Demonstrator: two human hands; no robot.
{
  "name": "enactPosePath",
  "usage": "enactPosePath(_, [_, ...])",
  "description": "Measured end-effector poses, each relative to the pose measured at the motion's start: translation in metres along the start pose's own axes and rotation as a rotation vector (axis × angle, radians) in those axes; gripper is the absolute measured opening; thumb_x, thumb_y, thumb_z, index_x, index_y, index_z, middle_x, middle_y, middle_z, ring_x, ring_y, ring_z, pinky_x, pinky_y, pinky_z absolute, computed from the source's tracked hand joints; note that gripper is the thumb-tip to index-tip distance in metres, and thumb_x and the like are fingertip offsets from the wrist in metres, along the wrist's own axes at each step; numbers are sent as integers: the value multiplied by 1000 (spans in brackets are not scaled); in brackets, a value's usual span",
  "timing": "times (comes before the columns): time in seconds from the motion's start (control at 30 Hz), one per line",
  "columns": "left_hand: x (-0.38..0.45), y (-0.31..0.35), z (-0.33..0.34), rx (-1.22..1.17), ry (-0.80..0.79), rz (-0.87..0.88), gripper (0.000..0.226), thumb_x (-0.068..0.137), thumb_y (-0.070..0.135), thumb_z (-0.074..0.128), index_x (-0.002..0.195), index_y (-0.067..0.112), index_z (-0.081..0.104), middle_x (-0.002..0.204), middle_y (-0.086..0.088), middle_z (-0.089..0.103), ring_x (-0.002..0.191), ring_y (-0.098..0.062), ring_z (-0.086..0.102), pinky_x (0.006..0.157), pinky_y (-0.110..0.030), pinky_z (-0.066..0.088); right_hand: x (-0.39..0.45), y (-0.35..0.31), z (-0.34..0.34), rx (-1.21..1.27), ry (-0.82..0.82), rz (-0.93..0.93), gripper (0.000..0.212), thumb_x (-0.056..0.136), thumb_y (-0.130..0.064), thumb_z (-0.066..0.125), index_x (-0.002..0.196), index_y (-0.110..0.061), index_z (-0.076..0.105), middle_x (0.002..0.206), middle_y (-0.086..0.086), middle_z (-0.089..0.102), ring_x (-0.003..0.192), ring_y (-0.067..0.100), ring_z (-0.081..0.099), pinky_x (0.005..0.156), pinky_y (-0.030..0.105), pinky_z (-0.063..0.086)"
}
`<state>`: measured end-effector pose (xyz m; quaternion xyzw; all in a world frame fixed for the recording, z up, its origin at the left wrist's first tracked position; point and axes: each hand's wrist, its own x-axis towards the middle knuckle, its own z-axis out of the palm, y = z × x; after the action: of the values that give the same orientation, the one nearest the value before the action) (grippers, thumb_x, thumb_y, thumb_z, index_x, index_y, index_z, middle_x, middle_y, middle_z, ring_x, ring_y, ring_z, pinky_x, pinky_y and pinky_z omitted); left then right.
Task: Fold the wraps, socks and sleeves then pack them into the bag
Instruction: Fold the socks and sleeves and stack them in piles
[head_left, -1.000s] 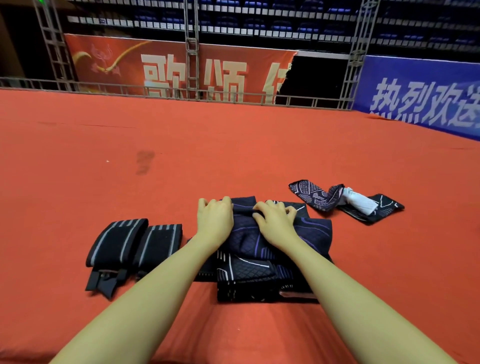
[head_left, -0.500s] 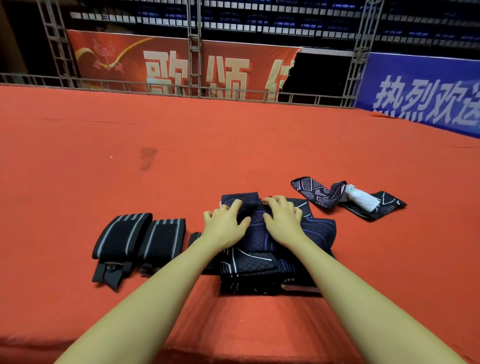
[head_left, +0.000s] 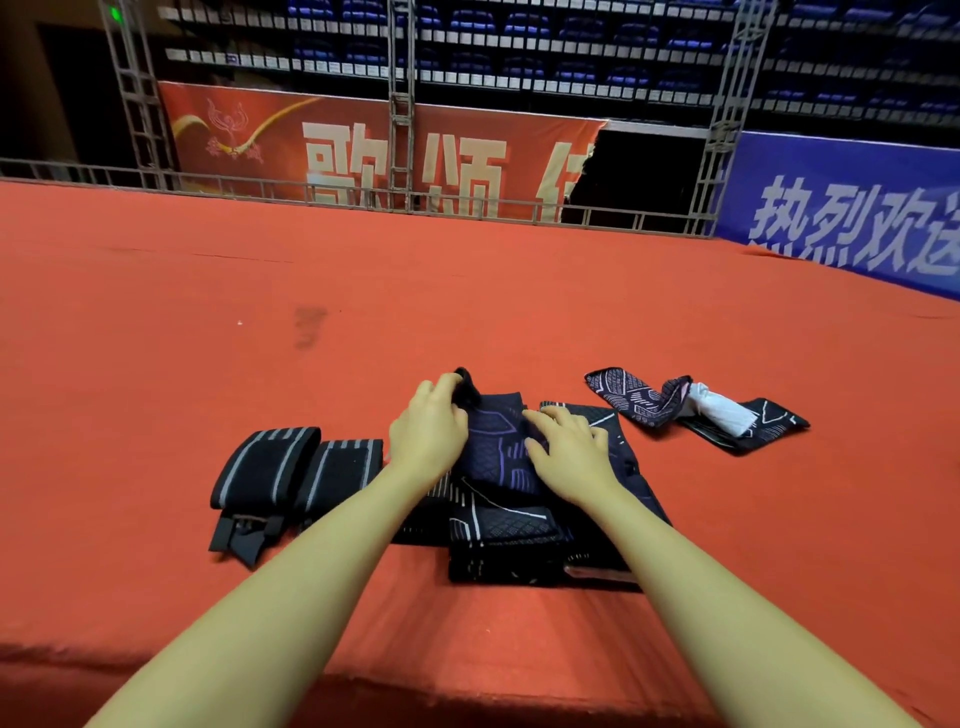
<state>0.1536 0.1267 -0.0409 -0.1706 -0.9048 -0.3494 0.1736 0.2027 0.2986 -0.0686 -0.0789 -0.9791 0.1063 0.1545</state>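
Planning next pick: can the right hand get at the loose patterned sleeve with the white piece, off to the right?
Probably yes: the patterned sleeve lies uncovered on the red cloth, nothing between it and the right hand.

left: wraps (head_left: 296, 467) block | right: sock (head_left: 696, 410) | ahead: bare carpet (head_left: 467, 291)

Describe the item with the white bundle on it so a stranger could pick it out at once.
On the red carpet, look right of the right hand and the dark pile it presses. There a patterned dark sleeve lies loose and unfolded. Unlike the two striped wraps at the left, a white bundle rests on it.
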Motion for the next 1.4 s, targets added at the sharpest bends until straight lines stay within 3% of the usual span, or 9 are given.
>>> enactPosePath(0.17, [-2,2,-4,-248,-121,22,38,90,13,52,127,22,52,90,-2,58,81,-18,56,72,-30,45,-3,-12,14,-51,-357,15,59,98,-53,29,151,-31,15,160,-5,5,147,19,3,115,44,6])
enactPosePath(0.3, [-7,19,2,-520,-192,-44,25,90,15,55,114,18,52,79,4,58,67,-5,58,69,-23,47,-6,-14,6,331,18,167,34,100,-35,32,103,-24,64,117,0,59,124,22,44,93,36,19])
enactPosePath(0.4, [-14,26,16,-642,-259,-146,9,96,9,39,102,14,44,84,-1,57,66,-16,67,81,-39,52,-7,-12,-10,592,113,278,44,102,-39,29,90,-18,66,86,-7,61,104,16,49,93,37,19])
enactPosePath(0.57, [-24,23,31,-539,-147,-158,25,88,-8,29,95,9,45,109,-15,48,74,-21,62,68,-36,56,-1,-11,-6,406,28,329,37,92,-51,46,112,-25,64,107,-5,65,119,22,47,94,37,21])
enactPosePath(0.7, [-27,7,35,-277,-150,-100,33,86,-8,38,113,6,52,120,-11,44,106,-25,51,86,-23,37,-5,-13,4,289,-26,323,44,89,-53,51,122,-26,57,119,-3,60,123,25,41,95,38,22])
enactPosePath(0.8, [-28,0,39,-159,-272,-113,41,88,1,42,129,9,47,129,-13,41,117,-29,47,100,-36,38,-4,-16,7,226,-122,315,50,91,-54,45,131,-24,48,130,2,54,128,29,34,101,42,21])
enactPosePath(1.0, [-26,2,41,-141,-270,-53,40,91,8,45,130,14,46,127,-11,46,117,-27,47,101,-41,38,-1,-16,3,425,-36,388,24,91,-44,51,98,-21,53,109,-1,55,119,27,38,95,37,20])
enactPosePath(1.17, [-24,12,42,-170,-197,63,33,96,24,44,128,20,45,121,-7,47,110,-26,51,94,-43,43,-9,-3,-10,515,301,325,4,93,-17,43,91,-17,40,68,-9,49,85,25,50,81,31,17])
enactPosePath(1.4, [-25,45,66,43,-360,66,49,94,43,43,140,34,31,125,-13,45,113,-34,49,98,-43,40,-23,38,-23,319,221,542,8,87,-18,45,94,-15,45,100,7,64,100,27,56,88,37,23])
